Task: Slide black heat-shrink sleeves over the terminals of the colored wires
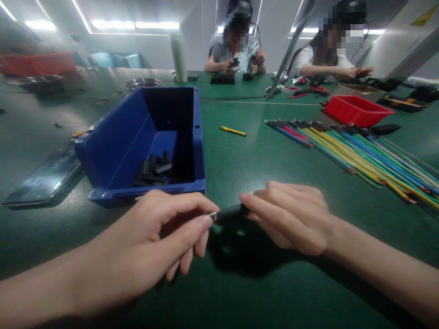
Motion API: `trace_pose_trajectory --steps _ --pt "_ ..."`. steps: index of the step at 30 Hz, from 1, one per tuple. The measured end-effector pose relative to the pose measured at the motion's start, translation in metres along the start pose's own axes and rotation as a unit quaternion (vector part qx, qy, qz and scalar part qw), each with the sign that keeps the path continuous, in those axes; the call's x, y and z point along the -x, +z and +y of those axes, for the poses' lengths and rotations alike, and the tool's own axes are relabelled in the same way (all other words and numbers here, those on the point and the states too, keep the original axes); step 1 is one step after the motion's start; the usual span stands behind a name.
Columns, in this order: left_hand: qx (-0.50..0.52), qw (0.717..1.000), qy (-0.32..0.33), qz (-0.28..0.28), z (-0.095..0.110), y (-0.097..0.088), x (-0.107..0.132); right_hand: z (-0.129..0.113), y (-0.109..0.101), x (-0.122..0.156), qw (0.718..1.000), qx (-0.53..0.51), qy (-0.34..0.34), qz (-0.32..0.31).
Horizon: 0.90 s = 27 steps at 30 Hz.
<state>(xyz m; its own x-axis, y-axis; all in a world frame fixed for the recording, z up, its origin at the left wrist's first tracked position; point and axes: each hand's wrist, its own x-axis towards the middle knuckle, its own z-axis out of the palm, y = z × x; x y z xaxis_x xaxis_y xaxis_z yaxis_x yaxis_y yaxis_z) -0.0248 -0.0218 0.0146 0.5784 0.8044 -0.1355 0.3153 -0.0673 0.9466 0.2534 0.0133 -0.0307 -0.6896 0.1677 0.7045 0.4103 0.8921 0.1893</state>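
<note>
Between the thumb and forefinger of my left hand point(154, 237) is a small silvery metal lug point(213, 216). It sticks out of the left end of a short black sleeve point(229, 213). My right hand point(295, 219) has its fingers closed on the sleeve's right end, which they partly hide. Whether a wire runs on inside that hand I cannot tell. Both hands are just above the green table, near its front. Behind my left hand stands a blue bin point(200, 151) with several short black sleeves point(154, 168) lying in it.
Several coloured cables point(363, 155) with black sleeves lie at right, near a red tray point(358, 112). A yellow pen point(233, 131) lies mid-table; a phone-like slab point(44, 176) lies left of the bin. Two people point(236, 55) work across the table, beyond a slanted metal pole point(288, 55).
</note>
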Motion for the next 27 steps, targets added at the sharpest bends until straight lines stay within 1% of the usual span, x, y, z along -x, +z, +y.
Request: trace_pose_trajectory --steps 3,9,15,18,21,23,27 --pt "0.012 1.000 -0.002 0.000 0.0004 -0.0002 0.0005 0.0004 -0.0022 -0.0025 1.000 0.008 -0.009 0.004" --pt "0.010 1.000 -0.007 -0.003 0.0013 -0.0013 0.0002 0.0013 -0.0086 -0.0089 0.999 0.008 -0.028 -0.035" --pt "-0.005 1.000 0.009 0.003 0.0017 -0.0010 0.0004 -0.0012 -0.0011 -0.0044 1.000 0.000 0.003 -0.010" --pt "-0.021 1.000 0.021 0.010 0.0029 -0.0005 -0.0006 -0.0017 -0.0018 -0.0047 1.000 0.002 0.011 -0.015" --pt "-0.039 0.999 0.031 0.018 0.0050 -0.0005 -0.0032 -0.0015 -0.0046 -0.0070 0.999 0.003 0.002 -0.034" --pt "-0.052 0.998 0.026 0.019 0.0063 -0.0013 -0.0047 -0.0017 -0.0046 -0.0074 0.999 0.004 0.000 -0.041" --pt "-0.090 0.996 0.016 0.009 0.0071 -0.0042 -0.0047 -0.0025 -0.0011 -0.0055 1.000 0.010 0.022 -0.015"
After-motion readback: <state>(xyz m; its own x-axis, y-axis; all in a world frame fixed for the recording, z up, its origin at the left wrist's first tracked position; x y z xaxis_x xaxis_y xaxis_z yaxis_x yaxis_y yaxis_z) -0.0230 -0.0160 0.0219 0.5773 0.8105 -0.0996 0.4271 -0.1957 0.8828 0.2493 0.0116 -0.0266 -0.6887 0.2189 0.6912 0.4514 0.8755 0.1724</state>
